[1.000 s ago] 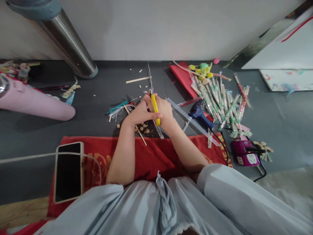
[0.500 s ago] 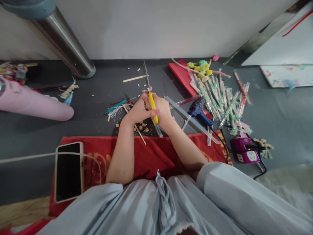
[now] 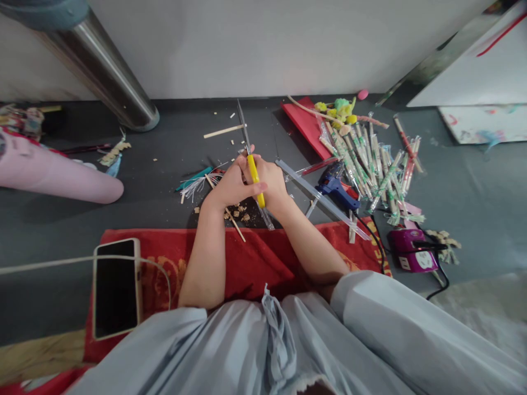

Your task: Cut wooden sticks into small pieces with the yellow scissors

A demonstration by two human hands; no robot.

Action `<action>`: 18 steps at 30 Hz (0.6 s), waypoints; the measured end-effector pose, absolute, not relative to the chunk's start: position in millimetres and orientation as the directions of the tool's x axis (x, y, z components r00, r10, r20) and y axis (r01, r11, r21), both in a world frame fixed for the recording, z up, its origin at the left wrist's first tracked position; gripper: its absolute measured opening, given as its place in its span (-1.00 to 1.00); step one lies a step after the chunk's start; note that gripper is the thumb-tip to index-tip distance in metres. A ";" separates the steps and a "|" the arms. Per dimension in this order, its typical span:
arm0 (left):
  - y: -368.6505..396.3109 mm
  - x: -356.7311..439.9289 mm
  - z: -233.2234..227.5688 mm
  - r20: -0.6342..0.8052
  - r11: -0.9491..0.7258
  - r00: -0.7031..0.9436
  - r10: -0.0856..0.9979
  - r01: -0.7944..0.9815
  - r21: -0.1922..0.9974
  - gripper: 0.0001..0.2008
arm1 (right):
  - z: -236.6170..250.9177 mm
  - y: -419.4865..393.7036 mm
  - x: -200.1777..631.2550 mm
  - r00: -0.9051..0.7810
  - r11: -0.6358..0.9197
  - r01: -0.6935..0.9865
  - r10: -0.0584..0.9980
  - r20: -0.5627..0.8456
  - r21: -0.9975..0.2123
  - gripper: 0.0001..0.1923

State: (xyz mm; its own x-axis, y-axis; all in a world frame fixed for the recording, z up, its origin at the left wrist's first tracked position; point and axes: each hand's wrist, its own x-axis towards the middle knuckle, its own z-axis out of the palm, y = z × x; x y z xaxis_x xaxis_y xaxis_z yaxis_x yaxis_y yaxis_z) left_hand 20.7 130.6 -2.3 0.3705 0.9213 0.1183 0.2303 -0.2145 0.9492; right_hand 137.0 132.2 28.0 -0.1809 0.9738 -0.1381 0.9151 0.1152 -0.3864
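Head view: the left hand and right hand are clamped together around yellow-handled, silver-bladed scissors, mid-frame. Cutting seems the step in hand; the next move calls for a firm grip and steady blades, beside a slim pale wooden stick, upper centre.

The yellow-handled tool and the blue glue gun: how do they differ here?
The yellow-handled tool is held, with the thumb of the left hand across its handle; the blue glue gun lies on the table, touched by neither hand. The yellow-handled tool is slim, with a long metal blade; the blue glue gun is chunkier. Both have coloured handles.
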 end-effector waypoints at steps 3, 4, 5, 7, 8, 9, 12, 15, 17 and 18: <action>130.8 20.6 -2.7 0.122 -0.221 0.376 0.919 0.233 0.947 -0.22 | 28.0 132.2 136.9 -0.183 0.116 0.913 0.974 -0.137 -0.392 -0.33; 131.0 20.6 -3.0 0.126 -0.226 0.375 0.918 0.237 0.945 -0.23 | 28.0 132.3 137.0 -0.183 0.116 0.912 0.974 -0.136 -0.394 -0.34; 131.2 20.6 -3.3 0.131 -0.233 0.373 0.919 0.242 0.942 -0.24 | 28.1 132.4 137.0 -0.183 0.116 0.910 0.974 -0.135 -0.397 -0.34; 131.5 20.6 -4.0 0.141 -0.244 0.366 0.920 0.252 0.937 -0.24 | 28.2 132.6 137.2 -0.181 0.112 0.907 0.974 -0.136 -0.405 -0.35; 131.5 20.7 -4.3 0.146 -0.248 0.364 0.920 0.252 0.935 -0.24 | 28.3 132.6 137.2 -0.181 0.110 0.906 0.974 -0.138 -0.409 -0.34; 131.5 20.7 -4.5 0.150 -0.251 0.365 0.919 0.247 0.936 -0.23 | 28.3 132.7 137.2 -0.180 0.108 0.905 0.973 -0.141 -0.412 -0.34; 131.1 21.3 -4.5 0.146 -0.240 0.370 0.917 0.221 0.945 -0.19 | 28.2 132.7 137.0 -0.176 0.101 0.904 0.974 -0.146 -0.415 -0.35; 130.0 21.7 -3.1 0.108 -0.194 0.375 0.920 0.198 0.961 -0.14 | 28.1 132.3 136.2 -0.168 0.095 0.908 0.975 -0.146 -0.409 -0.36; 129.5 21.2 -2.0 0.077 -0.156 0.387 0.919 0.178 0.971 -0.10 | 28.5 132.0 135.7 -0.162 0.087 0.908 0.975 -0.151 -0.410 -0.36; 129.4 20.7 -1.7 0.066 -0.141 0.395 0.916 0.165 0.976 -0.07 | 28.7 131.9 135.6 -0.159 0.083 0.907 0.975 -0.153 -0.414 -0.36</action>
